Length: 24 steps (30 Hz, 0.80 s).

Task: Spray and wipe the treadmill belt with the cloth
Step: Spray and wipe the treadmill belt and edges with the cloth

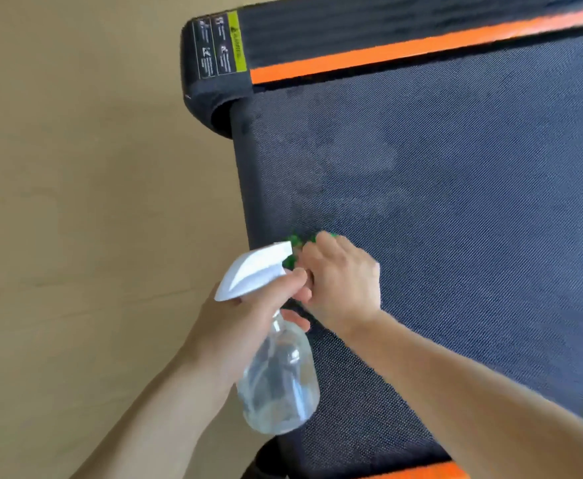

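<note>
The left hand point(245, 316) was wrapped round the neck of a clear spray bottle point(278, 378), fingers curled over the trigger under the white spray head point(254, 271). The nozzle pointed away from the wrist, toward the treadmill belt point(456, 202) just beyond the knuckles, so a squeeze would likely wet the patch directly ahead of the grip. The bottle hung tilted below the palm, partly filled with clear liquid.

The right hand point(342, 278) sat just beside the nozzle, fingers bunched down on a green cloth point(295, 243), which showed only as scraps past the fingertips and by the thumb. The cloth lay pressed on the belt near its rear edge, presumably kept close so wiping could follow each spray at once.

Beyond both hands ran the orange-striped side rail point(404, 50) with its warning labels point(217, 46); the tan floor point(76, 202) lay outside the left wrist.
</note>
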Available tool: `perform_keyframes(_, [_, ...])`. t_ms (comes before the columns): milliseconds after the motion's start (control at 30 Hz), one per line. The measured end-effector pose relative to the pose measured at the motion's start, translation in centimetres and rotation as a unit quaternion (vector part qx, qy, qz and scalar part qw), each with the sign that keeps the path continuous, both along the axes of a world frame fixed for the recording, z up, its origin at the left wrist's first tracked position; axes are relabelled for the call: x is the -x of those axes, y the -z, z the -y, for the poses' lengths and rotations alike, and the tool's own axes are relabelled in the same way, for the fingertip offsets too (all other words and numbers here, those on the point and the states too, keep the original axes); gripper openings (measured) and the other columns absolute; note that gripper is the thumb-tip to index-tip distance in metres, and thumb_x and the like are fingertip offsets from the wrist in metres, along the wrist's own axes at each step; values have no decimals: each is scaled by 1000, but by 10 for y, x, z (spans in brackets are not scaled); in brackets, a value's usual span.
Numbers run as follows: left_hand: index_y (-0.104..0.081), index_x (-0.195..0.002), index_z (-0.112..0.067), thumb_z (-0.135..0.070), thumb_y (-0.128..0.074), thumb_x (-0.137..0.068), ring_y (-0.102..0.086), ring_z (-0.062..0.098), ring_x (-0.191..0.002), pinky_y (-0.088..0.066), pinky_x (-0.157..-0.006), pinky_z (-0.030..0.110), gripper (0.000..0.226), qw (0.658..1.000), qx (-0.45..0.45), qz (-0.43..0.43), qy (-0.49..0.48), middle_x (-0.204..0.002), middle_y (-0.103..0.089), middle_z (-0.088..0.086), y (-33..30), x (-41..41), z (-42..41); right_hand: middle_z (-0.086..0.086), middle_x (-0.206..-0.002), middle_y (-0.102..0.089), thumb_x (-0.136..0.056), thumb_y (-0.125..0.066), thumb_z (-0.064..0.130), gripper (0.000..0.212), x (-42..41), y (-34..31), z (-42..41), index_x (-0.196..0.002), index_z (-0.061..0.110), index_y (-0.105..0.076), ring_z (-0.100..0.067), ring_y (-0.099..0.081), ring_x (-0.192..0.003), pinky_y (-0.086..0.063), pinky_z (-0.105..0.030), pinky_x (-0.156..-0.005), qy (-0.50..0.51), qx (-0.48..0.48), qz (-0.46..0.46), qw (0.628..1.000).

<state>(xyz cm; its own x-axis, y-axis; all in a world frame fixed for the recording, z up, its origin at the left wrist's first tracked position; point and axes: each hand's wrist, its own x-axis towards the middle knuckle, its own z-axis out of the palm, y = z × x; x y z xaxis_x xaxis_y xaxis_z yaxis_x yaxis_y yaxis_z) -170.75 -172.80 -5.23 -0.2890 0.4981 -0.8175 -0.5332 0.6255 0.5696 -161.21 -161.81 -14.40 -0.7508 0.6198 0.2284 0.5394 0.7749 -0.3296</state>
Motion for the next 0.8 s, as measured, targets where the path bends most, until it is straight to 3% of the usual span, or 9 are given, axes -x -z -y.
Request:
perform_keyframes(133, [-75,-97,-17,-61,-81,-54,-78,23,-66,-56,-54,27,61,999,9,-38,-22,-97,-84,0,-21,3,-22,3,-72,-50,-78,-64,34,15,-92,-5,85,-72,21,-60,-21,-49,-62,-44,-32,-49,-152,59,3,987])
perform_keyframes(300, [-77,-90,-22,-42,-84,-84,-79,19,-71,-59,-62,31,22,998,11,-53,22,-95,-85,-3,-25,21,-41,4,-69,-48,-83,-65,34,22,-82,4,61,-68,22,-55,-19,-43,-57,-35,-30,-46,-189,8,26,982])
perform_keyframes(367, [-79,-78,-24,-47,-86,-74,-79,20,-71,-62,-72,36,24,998,10,-39,45,-91,-85,-1,-13,35,-47,3,-69,-49,-83,-63,31,22,-53,7,40,-67,20,-55,-20,-44,-57,-37,-33,-44,-124,-15,11,992])
perform_keyframes(433, [-79,-76,-24,-49,-80,-66,-79,20,-68,-60,-66,34,27,997,9,-26,70,-89,-84,-2,-3,48,-56,1,-69,-50,-85,-56,30,22,-13,4,4,-67,18,-57,-23,-48,-55,-31,-29,-40,-13,-36,3,999])
perform_keyframes(500, [-80,-79,-26,-55,-79,-59,-80,20,-67,-58,-60,31,35,991,5,-16,134,-92,-84,-4,10,68,-63,1,-69,-51,-86,-50,33,25,41,2,-34,-68,18,-58,-25,-53,-57,-16,-21,-45,139,-47,3,989])
perform_keyframes(567, [-78,-87,-26,-57,-79,-56,-81,22,-68,-61,-65,33,44,983,-1,-14,183,-93,-85,-5,16,91,-61,-2,-69,-53,-88,-48,32,28,81,5,-51,-67,16,-57,-27,-54,-58,-13,-22,-49,255,-58,13,965])
perform_keyframes(633, [-77,-90,-24,-51,-84,-71,-80,22,-68,-64,-71,35,33,977,-14,-32,208,-93,-85,-4,14,108,-59,-3,-70,-53,-90,-48,29,28,90,7,-43,-69,14,-57,-28,-55,-58,-19,-26,-47,302,-62,20,951])
perform_keyframes(700, [-77,-93,-23,-45,-80,-84,-80,21,-67,-62,-59,29,24,972,-21,-46,228,-93,-85,0,5,119,-54,-2,-71,-54,-92,-49,29,27,84,6,-16,-71,14,-58,-26,-55,-60,-22,-28,-46,311,-54,21,949])
perform_keyframes(800, [-80,-78,-26,-45,-77,-89,-81,20,-69,-58,-62,30,23,958,-17,-53,282,-91,-85,-1,-13,119,-44,-2,-71,-52,-92,-52,28,24,66,0,46,-72,15,-57,-26,-53,-60,-30,-31,-42,319,-16,15,947])
